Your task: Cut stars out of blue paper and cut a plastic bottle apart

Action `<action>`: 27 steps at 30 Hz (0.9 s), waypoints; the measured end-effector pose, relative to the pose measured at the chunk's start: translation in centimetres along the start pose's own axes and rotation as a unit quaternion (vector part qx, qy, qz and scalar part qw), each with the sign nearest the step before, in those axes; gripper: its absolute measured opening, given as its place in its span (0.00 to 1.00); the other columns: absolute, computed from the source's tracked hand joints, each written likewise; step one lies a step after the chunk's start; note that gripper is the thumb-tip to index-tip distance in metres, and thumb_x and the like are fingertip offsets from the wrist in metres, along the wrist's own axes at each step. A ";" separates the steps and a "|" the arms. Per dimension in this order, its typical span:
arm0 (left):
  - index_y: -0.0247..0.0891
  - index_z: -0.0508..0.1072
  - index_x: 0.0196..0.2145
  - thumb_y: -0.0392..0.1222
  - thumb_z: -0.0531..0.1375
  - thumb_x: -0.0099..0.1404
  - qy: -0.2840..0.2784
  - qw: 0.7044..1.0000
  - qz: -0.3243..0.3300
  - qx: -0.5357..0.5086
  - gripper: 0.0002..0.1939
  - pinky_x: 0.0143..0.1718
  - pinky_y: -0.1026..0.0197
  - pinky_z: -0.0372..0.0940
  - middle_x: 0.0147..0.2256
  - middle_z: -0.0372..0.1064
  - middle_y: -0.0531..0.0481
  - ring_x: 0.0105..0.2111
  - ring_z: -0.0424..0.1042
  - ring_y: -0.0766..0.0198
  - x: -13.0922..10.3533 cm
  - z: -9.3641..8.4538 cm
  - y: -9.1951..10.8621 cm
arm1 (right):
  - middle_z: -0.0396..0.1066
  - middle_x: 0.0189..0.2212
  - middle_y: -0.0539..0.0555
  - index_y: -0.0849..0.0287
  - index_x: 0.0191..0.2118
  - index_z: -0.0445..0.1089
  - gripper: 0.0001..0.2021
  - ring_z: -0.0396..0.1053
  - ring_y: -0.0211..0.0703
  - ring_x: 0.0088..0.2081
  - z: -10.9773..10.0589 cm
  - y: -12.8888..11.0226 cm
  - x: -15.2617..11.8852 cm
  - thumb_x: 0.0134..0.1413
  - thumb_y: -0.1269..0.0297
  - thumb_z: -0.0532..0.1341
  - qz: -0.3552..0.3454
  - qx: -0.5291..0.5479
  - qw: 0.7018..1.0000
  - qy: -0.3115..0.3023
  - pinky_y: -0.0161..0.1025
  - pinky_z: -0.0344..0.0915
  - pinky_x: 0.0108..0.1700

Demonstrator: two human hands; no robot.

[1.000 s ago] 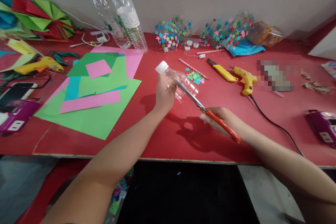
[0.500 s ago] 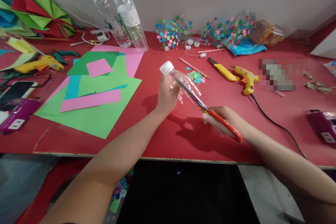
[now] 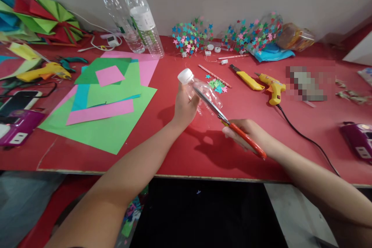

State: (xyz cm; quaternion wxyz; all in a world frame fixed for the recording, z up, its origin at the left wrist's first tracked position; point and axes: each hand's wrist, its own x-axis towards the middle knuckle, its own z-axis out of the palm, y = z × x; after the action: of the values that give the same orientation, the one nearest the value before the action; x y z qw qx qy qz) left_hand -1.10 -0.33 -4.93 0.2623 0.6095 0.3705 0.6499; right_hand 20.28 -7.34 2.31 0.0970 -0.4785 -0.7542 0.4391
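Note:
My left hand (image 3: 186, 104) is closed around the neck end of a clear plastic bottle (image 3: 207, 90) with a white cap (image 3: 185, 75). The bottle's lower part appears cut off, its clear edge pointing right. In my right hand (image 3: 247, 133) are scissors (image 3: 245, 137) with red handles, my fingers wrapped round them. Their blades lie along the near side of the bottle piece, tips close to my left thumb. Whether the blades pass through the plastic I cannot tell. Small star cutouts (image 3: 217, 85) lie on the red table (image 3: 174, 155) just behind the bottle.
Coloured paper sheets (image 3: 116, 131) lie left, below two or more standing bottles (image 3: 148, 27). Star-covered clear pieces (image 3: 188, 38) stand at the wall. A yellow cutter (image 3: 248, 78) and a yellow glue gun (image 3: 273, 87) with a black cord lie right. A purple box (image 3: 359, 139) sits far right.
The scissors and my right hand have shifted very slightly left. My left hand keeps its hold on the bottle, almost unmoved.

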 end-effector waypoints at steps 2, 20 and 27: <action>0.44 0.62 0.45 0.64 0.58 0.63 -0.002 1.000 -0.004 -0.001 0.24 0.45 0.54 0.69 0.39 0.74 0.46 0.40 0.76 0.59 0.0 0.0 0.2 | 0.55 0.15 0.44 0.56 0.23 0.58 0.25 0.54 0.33 0.18 0.0 0.1 0.0 0.59 0.41 0.56 -0.001 0.002 1.000 0.000 0.34 0.48 0.22; 0.44 0.62 0.47 0.64 0.59 0.61 0.017 0.998 -0.059 -0.009 0.25 0.43 0.55 0.68 0.36 0.73 0.48 0.39 0.75 0.58 -0.4 0.0 0.5 | 0.53 0.12 0.43 0.56 0.21 0.56 0.23 0.51 0.32 0.16 -0.1 0.1 -0.3 0.58 0.46 0.59 0.036 0.022 0.999 0.001 0.35 0.49 0.22; 0.45 0.61 0.45 0.61 0.60 0.61 0.017 0.997 -0.067 -0.023 0.23 0.43 0.55 0.68 0.36 0.73 0.48 0.38 0.75 0.59 -0.3 0.3 1.1 | 0.53 0.11 0.43 0.56 0.22 0.58 0.22 0.50 0.32 0.15 -0.1 0.2 -0.2 0.57 0.45 0.59 0.046 0.023 0.999 0.004 0.35 0.48 0.21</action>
State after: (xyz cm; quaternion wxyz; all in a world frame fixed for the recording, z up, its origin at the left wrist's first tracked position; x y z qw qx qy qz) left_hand -0.60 -1.13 -4.24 0.3127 0.5657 0.3999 0.6499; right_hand 20.53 -7.39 2.23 0.0909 -0.5122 -0.7209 0.4579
